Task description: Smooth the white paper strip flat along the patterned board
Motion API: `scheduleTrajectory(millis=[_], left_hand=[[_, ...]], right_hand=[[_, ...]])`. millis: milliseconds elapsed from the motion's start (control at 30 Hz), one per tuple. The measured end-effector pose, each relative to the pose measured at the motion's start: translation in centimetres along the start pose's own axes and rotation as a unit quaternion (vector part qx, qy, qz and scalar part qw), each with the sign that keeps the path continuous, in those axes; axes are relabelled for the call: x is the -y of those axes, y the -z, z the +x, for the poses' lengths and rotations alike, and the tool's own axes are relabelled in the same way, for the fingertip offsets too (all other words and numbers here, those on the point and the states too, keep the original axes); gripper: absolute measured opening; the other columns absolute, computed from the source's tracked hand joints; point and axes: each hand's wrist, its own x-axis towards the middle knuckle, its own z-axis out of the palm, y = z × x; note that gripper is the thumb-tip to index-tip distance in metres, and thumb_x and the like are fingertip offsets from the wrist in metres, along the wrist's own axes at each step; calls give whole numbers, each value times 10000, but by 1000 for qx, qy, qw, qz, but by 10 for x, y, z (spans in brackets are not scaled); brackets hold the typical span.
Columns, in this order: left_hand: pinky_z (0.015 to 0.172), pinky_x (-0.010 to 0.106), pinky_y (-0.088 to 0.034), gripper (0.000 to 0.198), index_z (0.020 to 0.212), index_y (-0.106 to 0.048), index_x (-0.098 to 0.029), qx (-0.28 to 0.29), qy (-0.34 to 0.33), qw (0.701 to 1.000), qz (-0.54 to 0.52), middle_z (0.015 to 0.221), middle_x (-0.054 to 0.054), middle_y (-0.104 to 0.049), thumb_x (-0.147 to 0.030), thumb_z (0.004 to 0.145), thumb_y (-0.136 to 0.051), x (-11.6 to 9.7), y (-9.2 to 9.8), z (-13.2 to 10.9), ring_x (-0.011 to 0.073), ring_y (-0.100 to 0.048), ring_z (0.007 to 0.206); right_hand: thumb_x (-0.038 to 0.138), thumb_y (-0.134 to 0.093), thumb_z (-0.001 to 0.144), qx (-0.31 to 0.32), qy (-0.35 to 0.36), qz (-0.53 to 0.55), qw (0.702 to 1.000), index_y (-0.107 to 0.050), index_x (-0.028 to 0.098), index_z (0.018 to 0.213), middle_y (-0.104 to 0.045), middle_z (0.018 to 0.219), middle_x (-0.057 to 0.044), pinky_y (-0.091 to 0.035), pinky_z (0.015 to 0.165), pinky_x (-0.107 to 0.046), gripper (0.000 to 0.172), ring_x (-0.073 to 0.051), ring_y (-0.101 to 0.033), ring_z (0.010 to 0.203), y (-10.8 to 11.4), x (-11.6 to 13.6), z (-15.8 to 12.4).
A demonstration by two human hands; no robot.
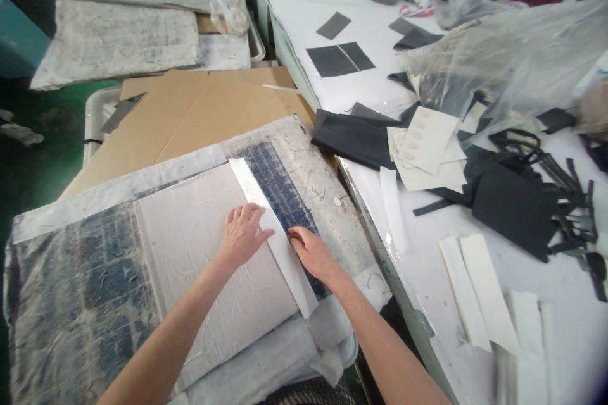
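Observation:
A large pale grey-pink board [199, 234], its surface wrinkled and shiny, lies flat on a worn, dark-blue and grey padded work surface [109, 272]. Along the board's right edge runs a long white strip [285, 253], slanting from upper left to lower right. My left hand [243, 233] rests palm down on the board, fingers spread, with the fingertips and thumb reaching onto the strip. My right hand [313, 256] is at the strip's right edge, its fingers curled and thumb close to the index finger. Whatever sits between those fingertips is too small to make out.
Brown cardboard [204, 107] lies behind the padded surface. On the right, a white table [342, 101] carries black pieces [513, 202], cream cards [430, 142], white strips [489, 291] and clear plastic sheeting [513, 63]. Worn padded boards [123, 35] lie at the back left.

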Motion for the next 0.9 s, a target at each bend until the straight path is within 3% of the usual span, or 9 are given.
scheduleTrajectory(millis=[200, 467, 633, 800, 900], left_hand=[[996, 503, -379, 485, 1245, -551, -186, 7, 6, 1000, -7, 1271, 133, -578, -433, 845, -670, 0, -2, 1, 335, -503, 1151], [962, 502, -427, 474, 1248, -537, -192, -30, 5, 1000, -2, 1247, 128, -589, -391, 842, -681, -5, -5, -1, 324, -532, 1116], [979, 511, -436, 520, 1313, -468, -207, -49, 22, 998, -22, 1276, 127, -563, -365, 858, -663, -5, -12, -4, 315, -515, 1158], [1034, 554, -412, 564, 1358, -412, -208, -122, 107, 975, -152, 1375, 165, -461, -398, 875, -631, -17, -16, -18, 333, -444, 1286], [931, 496, -493, 442, 1298, -446, -203, -106, 217, 926, -292, 1216, 141, -549, -397, 914, -544, -31, -20, -35, 271, -586, 1085]], right_hand=[[154, -461, 915, -6, -13, 1, 1000, -592, 190, 1190, -708, 1160, -90, -470, 971, -373, 307, -210, -650, 1083, -1, 1, -2], [140, -443, 902, -34, -26, -7, 999, -626, 191, 1092, -721, 1100, -92, -501, 932, -369, 269, -217, -666, 1041, -1, 6, 1], [104, -434, 879, -73, -8, -38, 997, -600, 156, 1158, -642, 1191, -140, -449, 1009, -430, 329, -262, -583, 1152, -10, 9, 8], [98, -413, 886, -76, 17, -43, 996, -558, 172, 1226, -631, 1226, -124, -447, 1028, -416, 378, -237, -581, 1155, -16, 5, 18], [116, -400, 902, -78, 22, -45, 996, -562, 177, 1216, -646, 1203, -120, -452, 1021, -415, 358, -238, -589, 1139, -16, 4, 22]])
